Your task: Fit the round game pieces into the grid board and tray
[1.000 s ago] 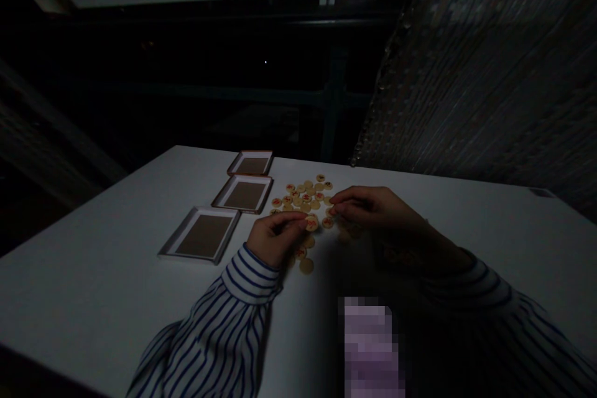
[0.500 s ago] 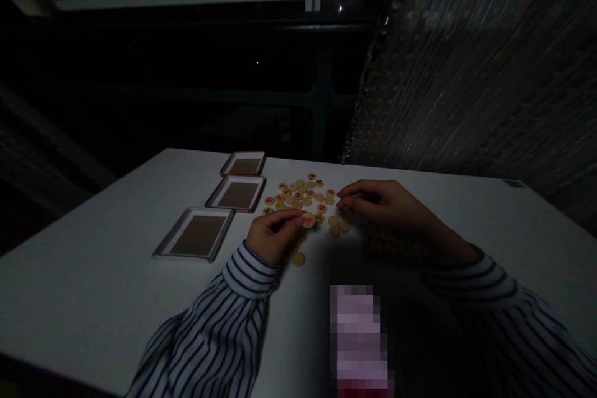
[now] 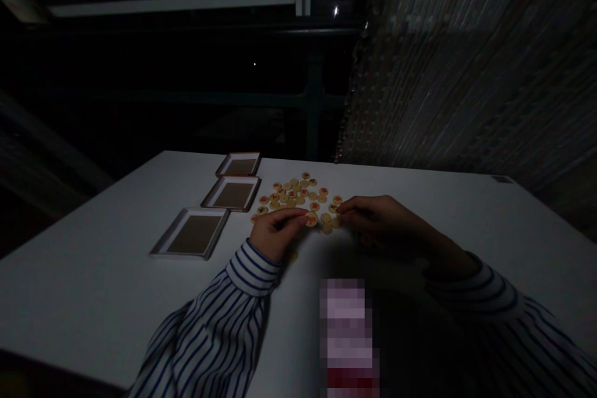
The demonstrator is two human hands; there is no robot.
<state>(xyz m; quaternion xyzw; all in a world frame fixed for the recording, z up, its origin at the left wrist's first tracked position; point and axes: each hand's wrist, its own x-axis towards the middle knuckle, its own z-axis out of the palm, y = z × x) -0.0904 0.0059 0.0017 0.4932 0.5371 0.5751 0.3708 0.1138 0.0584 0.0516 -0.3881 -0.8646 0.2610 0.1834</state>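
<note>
Several pale round game pieces (image 3: 298, 194) with red or dark marks lie in a loose heap on the white table (image 3: 93, 286). My left hand (image 3: 275, 233), in a blue-striped sleeve, pinches one piece (image 3: 311, 219) between thumb and fingers at the heap's near edge. My right hand (image 3: 387, 224) rests with curled fingers on the table just right of it, fingertips touching pieces at the heap's right side. Whether the right hand holds a piece is hidden in shadow.
Three shallow square trays, the near one (image 3: 191, 234), the middle one (image 3: 232, 193) and the far one (image 3: 238, 165), stand in a row left of the heap. A bead curtain (image 3: 466, 62) hangs at the back right. A dark window lies behind the table.
My right hand has drawn back toward me and lower, closer to the left hand. The left hand keeps its pinch on the piece. The view has shifted slightly.
</note>
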